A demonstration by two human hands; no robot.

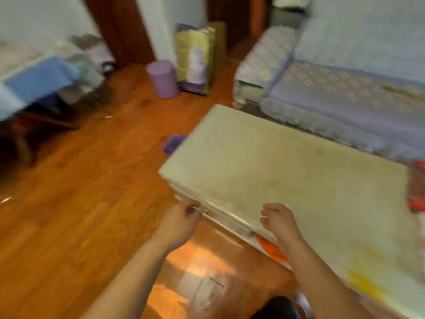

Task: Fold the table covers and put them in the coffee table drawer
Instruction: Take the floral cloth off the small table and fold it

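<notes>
- Coffee table [287,180] at centre right, pale top, beside sofa [345,95]; drawer front [227,221] along near edge, blurred.
- Left hand [181,221] at drawer front, fingers curled; grip on handle not discernible.
- Right hand [278,218] over near table edge, fingers loosely curled, holding nothing.
- Wooden floor [92,180] to left.

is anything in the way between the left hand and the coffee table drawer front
Nothing visible. The left hand is already at the drawer front on the coffee table's near side, fingers curled at its edge; blur hides whether it grips anything.
</notes>
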